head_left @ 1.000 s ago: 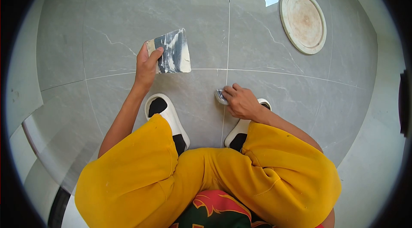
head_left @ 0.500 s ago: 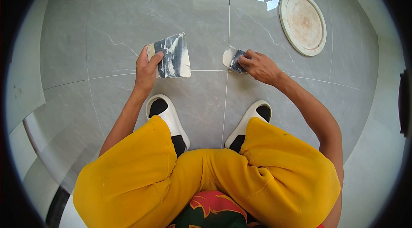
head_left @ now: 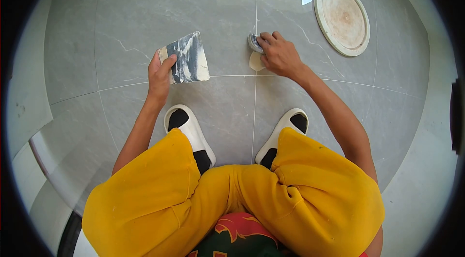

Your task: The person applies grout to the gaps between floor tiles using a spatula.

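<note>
My left hand (head_left: 161, 72) is closed on the near-left edge of a flat, dark putty scraper (head_left: 189, 59) smeared with white paste, its thumb lying on top. The wide blade is held above the grey tiles. My right hand (head_left: 282, 56) grips a smaller dark scraper (head_left: 254, 44), tilted up on its edge over the white grout line. Just below it, a cream-white dab of paste (head_left: 256, 61) sits close to where the grout lines cross. My palm hides part of the small scraper.
A round white lid-like disc (head_left: 342, 19) with a brownish stain lies on the tiles at the upper right. My feet in white slides (head_left: 193, 128) flank the central grout line. Pale walls (head_left: 411, 160) border the floor on both sides.
My right hand has moved the small scraper up along the grout line and turned it more upright, leaving the paste dab below. The left hand's scraper has shifted slightly left and up.
</note>
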